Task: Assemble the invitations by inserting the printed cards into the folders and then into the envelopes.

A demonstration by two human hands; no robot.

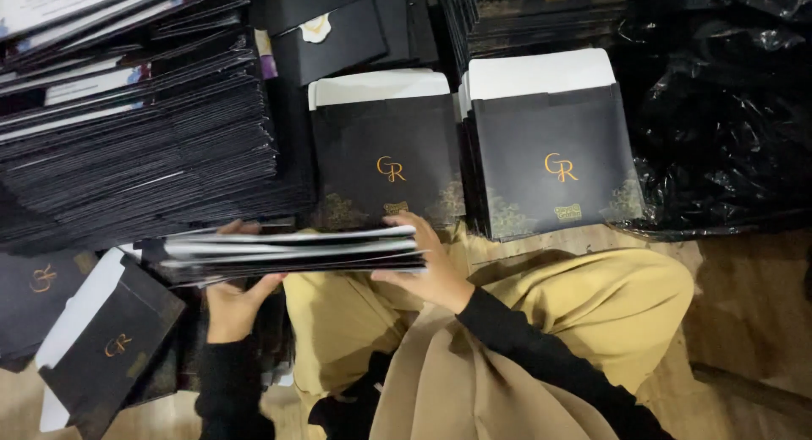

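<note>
Both my hands hold one flat stack of black and white cards (292,252) level above my lap. My left hand (233,300) grips its left end from below, thumb on top. My right hand (427,267) clasps the right end, fingers curled over the top edge. Just beyond the stack stand two piles of black envelopes with gold lettering and white inner flaps, one pile in the middle (385,153) and one to its right (550,148).
A tall slanting heap of black cards (144,136) fills the left. More black envelopes (101,347) lie on the wooden floor at lower left. Black plastic bags (719,110) sit at right. My tan-clothed knees (592,313) are below the stack.
</note>
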